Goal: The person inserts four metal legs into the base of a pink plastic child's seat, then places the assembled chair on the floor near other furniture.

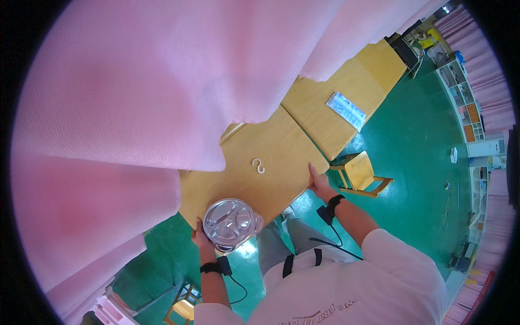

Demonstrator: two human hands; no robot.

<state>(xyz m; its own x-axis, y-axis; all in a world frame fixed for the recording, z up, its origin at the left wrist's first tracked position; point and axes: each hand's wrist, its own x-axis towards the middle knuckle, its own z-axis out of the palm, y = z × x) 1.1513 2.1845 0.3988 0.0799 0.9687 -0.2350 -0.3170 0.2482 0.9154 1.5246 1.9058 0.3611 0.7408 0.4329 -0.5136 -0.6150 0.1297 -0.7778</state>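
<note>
Three-thirty from the hook (259, 166), the right hand (321, 186) pinches the table (281, 146); at seven, the left hand (200, 236) (I cannot tell its grip) is by the tray (228, 223).

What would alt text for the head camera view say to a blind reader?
At a wooden table, a person's left hand is beside a round, divided metal tray, their right hand at the edge. A white S-shaped hook lies on the table; pink curtain fills the upper left.
</note>
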